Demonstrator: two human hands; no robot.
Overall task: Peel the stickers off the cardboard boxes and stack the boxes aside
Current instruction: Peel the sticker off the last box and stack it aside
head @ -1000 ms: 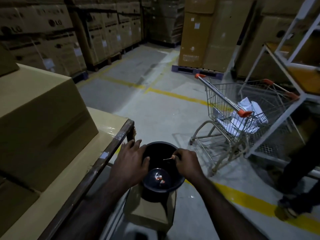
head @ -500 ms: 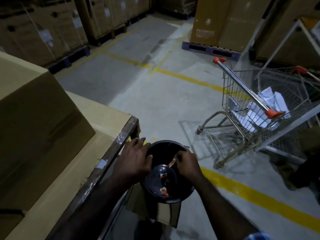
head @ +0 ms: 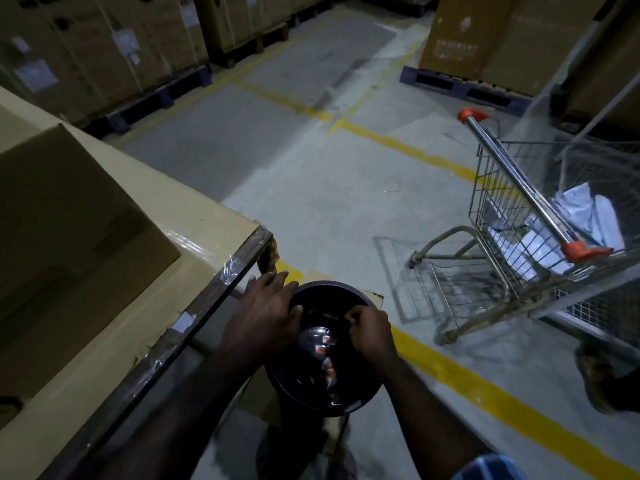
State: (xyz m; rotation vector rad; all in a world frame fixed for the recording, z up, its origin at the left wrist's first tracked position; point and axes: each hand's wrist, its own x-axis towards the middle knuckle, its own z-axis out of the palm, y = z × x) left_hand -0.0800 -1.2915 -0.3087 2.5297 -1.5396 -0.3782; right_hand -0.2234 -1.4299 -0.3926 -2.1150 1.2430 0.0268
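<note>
Peering down into the dim warehouse, the head camera left much unclear: the black bin (head: 318, 348) at 6 o'clock held a glossy clear liner with a few small orange-and-white scraps (head: 325, 341) in it, too small and dark to identify for certain as stickers. Its base was hidden, though it appeared to stand on a piece of flat cardboard (head: 372, 295). The left hand (head: 266, 313) lay over the bin's rim on the 9 o'clock side, fingers extended and relaxed, gripping nothing. The right hand (head: 369, 329) hovered above the bin's 3 o'clock side with its fingers curled and fingertips drawn together; whether they pinched anything could not be told in the shadow. Both forearms ran down toward 6 o'clock, and a strip of blue checked sleeve (head: 488, 467) was cut off at the bottom edge. A large cardboard box (head: 69, 216) sat at 9 o'clock on a wider taped carton (head: 194, 237), both cropped by the left edge. At 3 o'clock stood a wire shopping cart (head: 519, 216) with orange handle caps, holding crumpled white paper (head: 571, 216). Stacked cartons on pallets (head: 104, 57) filled 11 o'clock, their labels unreadable. A dark shape at 4 o'clock, perhaps someone's foot, was blurred.
</note>
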